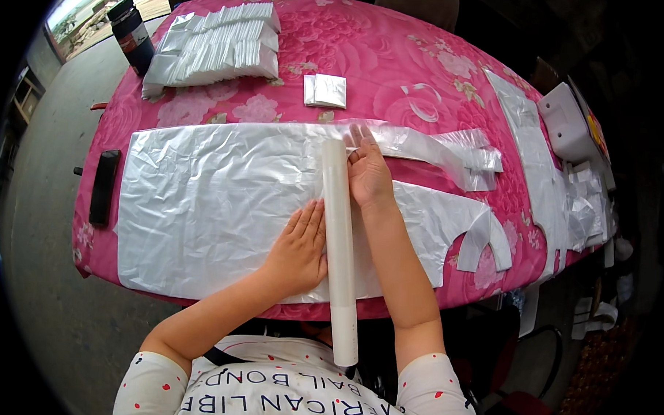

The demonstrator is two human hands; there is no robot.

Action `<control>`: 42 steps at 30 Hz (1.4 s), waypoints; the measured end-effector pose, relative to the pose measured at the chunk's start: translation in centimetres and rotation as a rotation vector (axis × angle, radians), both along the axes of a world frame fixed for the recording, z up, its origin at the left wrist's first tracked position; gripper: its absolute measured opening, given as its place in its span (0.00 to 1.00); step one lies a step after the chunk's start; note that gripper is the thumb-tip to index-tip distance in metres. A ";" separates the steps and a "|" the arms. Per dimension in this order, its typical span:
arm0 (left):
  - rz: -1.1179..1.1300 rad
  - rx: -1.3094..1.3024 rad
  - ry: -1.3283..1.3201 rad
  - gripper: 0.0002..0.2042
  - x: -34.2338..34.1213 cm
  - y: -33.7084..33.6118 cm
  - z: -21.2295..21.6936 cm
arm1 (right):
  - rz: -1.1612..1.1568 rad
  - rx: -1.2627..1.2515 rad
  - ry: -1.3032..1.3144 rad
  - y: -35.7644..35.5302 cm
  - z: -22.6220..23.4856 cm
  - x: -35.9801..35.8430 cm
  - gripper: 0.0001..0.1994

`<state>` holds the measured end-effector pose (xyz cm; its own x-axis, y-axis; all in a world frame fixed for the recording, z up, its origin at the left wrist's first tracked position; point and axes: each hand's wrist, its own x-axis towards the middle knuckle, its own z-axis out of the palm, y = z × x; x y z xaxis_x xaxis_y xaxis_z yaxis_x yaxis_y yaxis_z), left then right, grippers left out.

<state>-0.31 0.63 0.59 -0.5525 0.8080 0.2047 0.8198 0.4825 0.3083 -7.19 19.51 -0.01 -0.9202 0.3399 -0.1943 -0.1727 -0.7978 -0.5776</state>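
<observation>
A thin white plastic apron (pixel 193 203) with curved cutouts and strips on its right lies flat across the table. A long pale tube (pixel 338 230) lies on it, running from the far edge past the table's near edge toward my body. My left hand (pixel 299 246) rests flat on the plastic, fingers stretched, its side close against the tube. Beyond it, my right hand (pixel 368 168) is on the tube's right side near the far end. Its thumb bends over the apron's far edge, with the film between thumb and fingers.
Stacks of folded white plastic packets (pixel 220 46) stand far left beside a dark jar (pixel 131 36). Two folded packets (pixel 326 91) lie at the back middle. A black phone-like object (pixel 104 188) sits at the left edge. More plastic aprons (pixel 525 134) and a white bin (pixel 565 120) are at right.
</observation>
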 end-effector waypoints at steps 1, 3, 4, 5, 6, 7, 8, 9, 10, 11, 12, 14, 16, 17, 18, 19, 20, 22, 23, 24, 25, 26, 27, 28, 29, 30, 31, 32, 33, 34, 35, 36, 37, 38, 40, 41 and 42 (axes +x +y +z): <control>0.001 -0.006 0.002 0.30 0.0 0.0 0.1 | -0.061 -0.035 0.040 1.0 -0.2 -0.4 0.14; 0.004 -0.004 -0.016 0.31 0.1 -0.2 0.0 | -0.171 -0.091 0.070 3.4 0.1 -0.7 0.11; 0.009 -0.001 -0.027 0.31 0.1 -0.4 -0.2 | -0.220 -0.107 0.058 5.3 0.4 -0.6 0.10; 0.008 -0.009 -0.020 0.31 0.0 -0.3 -0.1 | -0.263 -0.106 0.078 7.9 0.3 -0.4 0.09; 0.010 -0.015 -0.015 0.32 0.0 -0.3 -0.2 | -0.304 -0.105 0.095 10.8 0.2 0.0 0.08; 0.012 -0.022 -0.012 0.32 0.1 -0.3 -0.3 | -0.378 -0.093 0.088 13.4 0.7 0.6 0.09; -0.015 0.003 -0.006 0.32 0.1 0.3 -0.1 | 0.032 -0.179 0.361 21.7 -1.6 3.3 0.10; 0.000 -0.001 -0.009 0.32 0.1 0.1 -0.3 | -0.303 -0.146 0.159 22.2 -0.3 3.2 0.11; 0.005 0.003 -0.009 0.32 0.1 0.1 -0.4 | -0.642 -0.097 -0.043 22.8 1.6 3.6 0.11; 0.001 0.010 -0.003 0.32 0.1 0.2 -0.2 | -0.678 -0.087 -0.060 25.4 2.4 4.7 0.11; -0.001 0.015 0.002 0.32 0.1 0.2 -0.2 | -0.713 -0.079 -0.078 28.0 2.9 5.7 0.11; -0.007 0.025 0.004 0.32 0.1 0.3 -0.3 | -0.658 0.054 -0.048 29.7 4.4 6.7 0.11; 0.007 0.023 0.000 0.32 0.1 -0.1 -0.4 | -0.633 0.165 -0.011 26.4 7.1 5.9 0.11; 0.018 0.021 -0.006 0.32 0.1 -0.4 -0.5 | -0.642 0.214 0.014 21.0 10.1 4.9 0.12; 0.012 0.029 -0.009 0.32 0.1 -0.3 -0.5 | -0.598 0.303 0.046 16.8 12.6 4.7 0.14; 0.009 0.034 -0.013 0.32 0.1 -0.3 -0.4 | -0.552 0.390 0.075 12.7 14.6 4.3 0.16; 0.006 0.032 -0.013 0.32 0.1 -0.3 -0.2 | -0.444 0.499 0.142 8.4 16.2 4.1 0.17; 0.007 0.027 -0.016 0.31 0.1 -0.6 0.0 | -0.228 0.697 0.289 0.2 16.8 3.1 0.18; -0.029 0.013 -0.060 0.31 -0.1 -0.6 0.2 | -0.089 0.882 0.427 -3.5 16.0 2.7 0.18; -0.061 -0.001 -0.108 0.31 -0.3 -0.6 0.3 | 0.035 0.952 0.444 -7.8 15.5 2.5 0.17; -0.095 -0.010 -0.159 0.31 -0.5 -0.5 0.2 | 0.168 0.960 0.394 -11.8 14.5 2.5 0.16; 0.019 0.214 -0.048 0.31 0.2 -0.4 -1.7 | 0.230 1.063 0.419 -15.3 12.7 2.0 0.16; 0.005 0.085 0.102 0.31 0.0 0.1 -2.2 | 0.241 1.129 0.463 -18.3 11.6 1.6 0.17; -0.004 -0.047 0.252 0.31 -0.1 0.3 -2.4 | 0.319 1.243 0.411 -20.7 9.8 1.1 0.16; -0.008 -0.022 0.204 0.30 -0.2 0.3 -2.6 | 0.418 1.191 0.413 -22.9 9.7 0.8 0.16; -0.010 -0.010 0.162 0.31 0.0 0.4 -2.3 | 0.361 1.321 0.486 -24.9 7.6 -0.1 0.16; -0.008 0.001 0.117 0.31 0.1 0.4 -2.1 | 0.391 1.359 0.446 -26.7 5.9 -0.9 0.16; 0.002 0.009 0.074 0.31 0.1 0.2 -2.0 | 0.425 1.393 0.413 -28.5 4.5 -1.3 0.17; -0.001 0.020 0.063 0.32 0.2 0.1 -1.8 | 0.456 1.513 0.395 -29.6 2.7 -1.7 0.18; 0.004 0.001 0.063 0.33 0.1 -0.1 -1.6 | 0.497 1.626 0.377 -30.7 0.7 -1.9 0.19; -0.020 -0.003 0.061 0.33 0.1 0.2 -1.5 | 0.521 1.753 0.328 -30.6 -0.7 -2.0 0.20; -0.029 -0.021 0.059 0.33 0.1 0.2 -1.3 | 0.568 1.772 0.359 -30.7 -0.3 -1.6 0.21; -0.013 -0.030 0.077 0.34 0.2 0.1 -1.5 | 0.623 1.789 0.395 -30.5 0.7 -0.7 0.22; 0.001 -0.038 0.095 0.34 0.2 0.1 -1.7 | 0.677 1.807 0.430 -30.1 1.8 0.2 0.23; 0.018 -0.002 0.085 0.33 0.4 0.3 -1.8 | 0.688 1.722 0.482 -27.9 3.8 1.6 0.26; 0.030 0.033 0.057 0.33 0.4 0.3 -1.8 | 0.698 1.673 0.510 -26.6 4.7 2.4 0.27; 0.036 0.068 0.034 0.32 0.5 0.3 -1.7 | 0.643 1.625 0.560 -24.8 5.5 3.3 0.25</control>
<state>0.20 0.94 -1.09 -0.5729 0.7711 0.2778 0.8128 0.4908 0.3137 -3.93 -5.26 5.50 -0.8017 -0.5343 0.2680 -0.5242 0.4130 -0.7447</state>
